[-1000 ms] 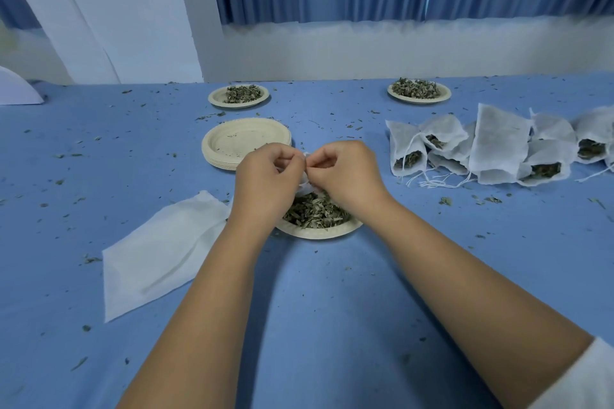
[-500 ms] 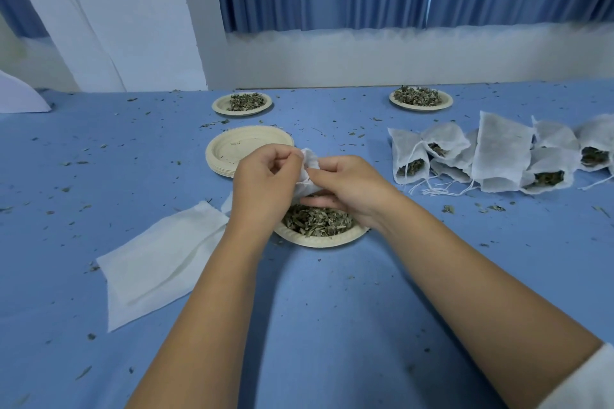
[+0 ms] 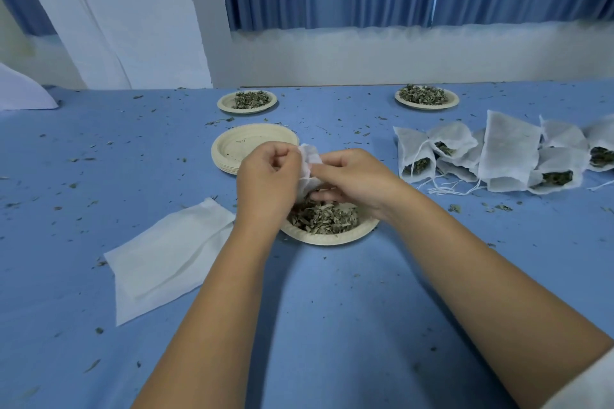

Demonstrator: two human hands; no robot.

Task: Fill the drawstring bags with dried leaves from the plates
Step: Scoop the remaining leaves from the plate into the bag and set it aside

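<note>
Nearest, the round cream paper plate [image 3: 332,241] of dried green leaves [image 3: 324,217] sits directly beneath the small white mesh drawstring bag [image 3: 309,158]. Left hand [image 3: 269,181] and right hand [image 3: 355,176] both pinch the bag, which hangs roughly upright (right fingers look closer to the leaves).

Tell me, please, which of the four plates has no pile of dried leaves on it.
The stacked plate just beyond the left hand. It holds only crumbs; the near plate, the far left plate and the far right plate carry heaps.
</note>
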